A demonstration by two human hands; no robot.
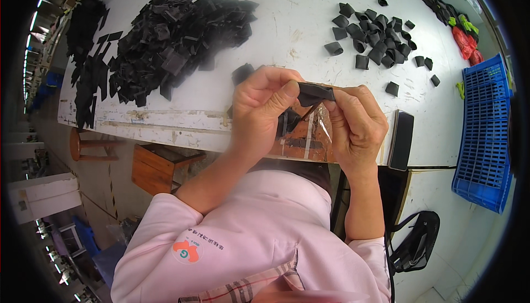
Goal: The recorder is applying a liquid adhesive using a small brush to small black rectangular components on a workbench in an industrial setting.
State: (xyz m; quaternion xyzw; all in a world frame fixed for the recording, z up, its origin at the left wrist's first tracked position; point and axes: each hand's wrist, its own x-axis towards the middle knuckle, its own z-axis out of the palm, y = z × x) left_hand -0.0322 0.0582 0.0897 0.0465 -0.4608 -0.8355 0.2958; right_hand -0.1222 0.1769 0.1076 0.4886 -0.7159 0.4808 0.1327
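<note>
Between my two hands, above the table's front edge, a small black fabric piece (316, 94) is stretched out. My left hand (264, 101) pinches its left end between thumb and fingers. At the right end my right hand (358, 118) pinches it by the edge. Beneath my hands lies a brown board (306, 147) with clear film on it, and more black pieces (287, 123) lie partly hidden there. A large pile of flat black pieces (176, 38) covers the table's left side. Farther right, a group of black pieces curled into loops (378, 35) is scattered.
The white table (287, 27) spans the view. A dark phone-like slab (401, 140) lies right of my right hand. A blue plastic basket (486, 132) stands at the right, with red and green items (465, 41) behind it. Wooden stools (157, 165) stand below left; a black bag (417, 242) lies lower right.
</note>
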